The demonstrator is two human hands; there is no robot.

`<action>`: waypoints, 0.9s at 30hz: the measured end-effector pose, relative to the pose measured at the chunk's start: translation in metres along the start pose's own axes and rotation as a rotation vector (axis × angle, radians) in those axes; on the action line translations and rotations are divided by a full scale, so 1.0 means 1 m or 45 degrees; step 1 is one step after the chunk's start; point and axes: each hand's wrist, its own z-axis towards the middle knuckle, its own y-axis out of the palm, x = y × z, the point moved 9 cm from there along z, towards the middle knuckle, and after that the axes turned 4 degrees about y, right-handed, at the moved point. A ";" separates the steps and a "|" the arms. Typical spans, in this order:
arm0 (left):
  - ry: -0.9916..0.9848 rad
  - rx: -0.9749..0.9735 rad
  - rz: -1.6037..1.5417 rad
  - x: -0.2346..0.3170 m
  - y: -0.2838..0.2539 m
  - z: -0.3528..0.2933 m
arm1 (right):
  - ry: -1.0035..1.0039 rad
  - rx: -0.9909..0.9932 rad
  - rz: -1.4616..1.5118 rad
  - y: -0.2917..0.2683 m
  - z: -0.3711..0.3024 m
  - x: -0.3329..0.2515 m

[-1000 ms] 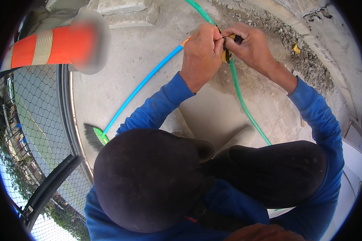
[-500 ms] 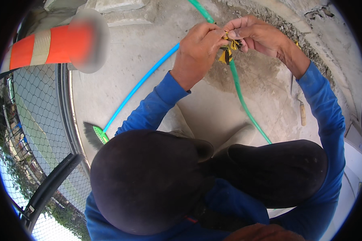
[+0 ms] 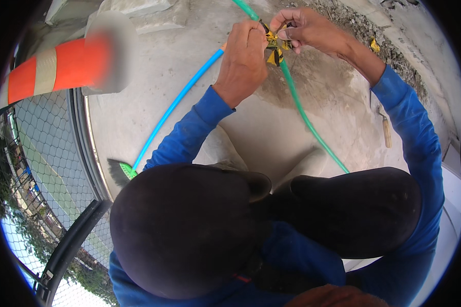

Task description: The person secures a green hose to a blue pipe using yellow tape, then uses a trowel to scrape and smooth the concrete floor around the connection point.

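Across the concrete floor, whose upper-right edge is lined with rubble, a green hose runs down from the upper edge. Toward the floor's left edge lies a blue-handled broom. Near the upper edge, the left hand has bent fingers against a knotted strip, their tips hidden, so I cannot tell whether they grip; the right hand pinches it between thumb and forefinger. A trowel lies toward the right edge. Smallest, the yellow-and-black strip sits bunched at the hose; whether it fully encircles it is unclear. It should handle as light, limp and perhaps slippery, best held by its ends, close to the knot; the hose looks springy.
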 end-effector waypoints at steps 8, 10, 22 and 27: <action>-0.173 -0.137 -0.208 -0.022 0.019 -0.004 | -0.308 0.300 -0.531 -0.005 -0.006 0.006; -0.209 -0.106 -0.181 -0.035 0.012 -0.008 | -0.252 0.281 -0.446 -0.005 -0.011 0.006; -1.638 0.161 -1.406 -0.202 0.086 -0.149 | 0.273 1.688 -0.404 0.052 -0.270 0.185; -1.540 -0.022 -1.680 -0.154 0.109 -0.089 | 0.789 1.910 -1.311 -0.033 -0.391 0.251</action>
